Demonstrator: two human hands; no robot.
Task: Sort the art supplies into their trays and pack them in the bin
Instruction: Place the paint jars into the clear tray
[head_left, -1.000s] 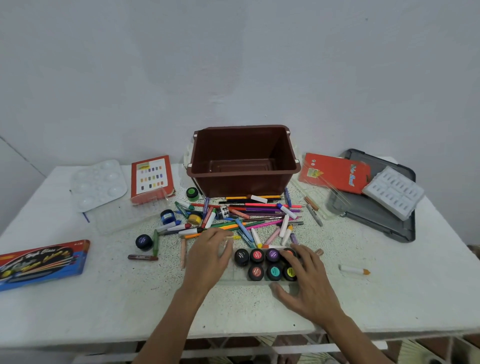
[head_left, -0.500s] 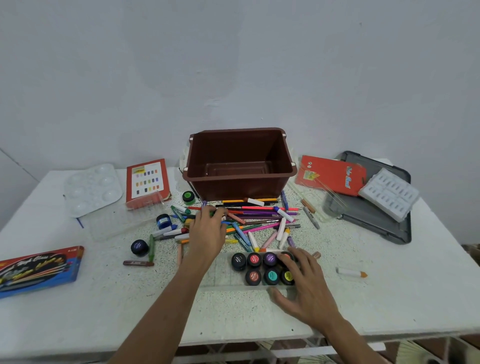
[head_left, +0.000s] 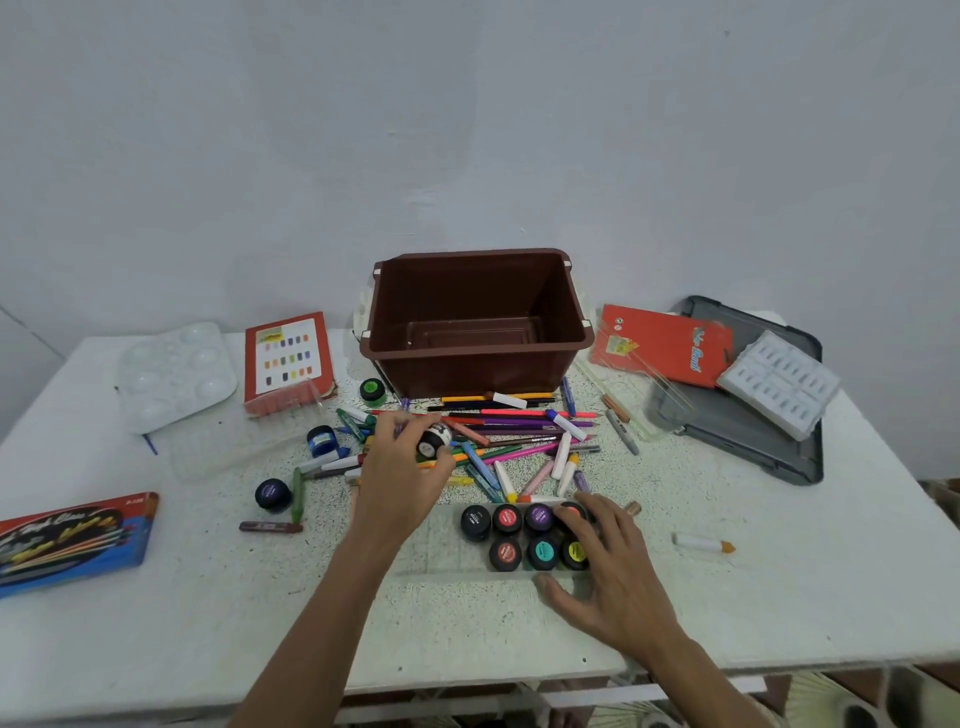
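Desk: white speckled desk (head_left: 779, 571) against a pale wall, with free room along the near edge and front right.
Bin: brown bin (head_left: 475, 332) back centre, pencil heap (head_left: 519, 436) right in front.
Pots: seven tray pots (head_left: 540, 553) in the clear tray (head_left: 431, 545), three loose pots (head_left: 272, 494) on the left.
Left grip (head_left: 400, 478): pinching a white-labelled pot (head_left: 434, 441) over the heap.
Right grip (head_left: 608, 566): fingers spread on the tray, kinda hiding one pot.

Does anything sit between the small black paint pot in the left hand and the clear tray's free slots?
Nothing visible does. The left hand holds the small black paint pot by the pencil pile; the left slots of the clear plastic tray lie bare, and the right hand rests only at its right end.
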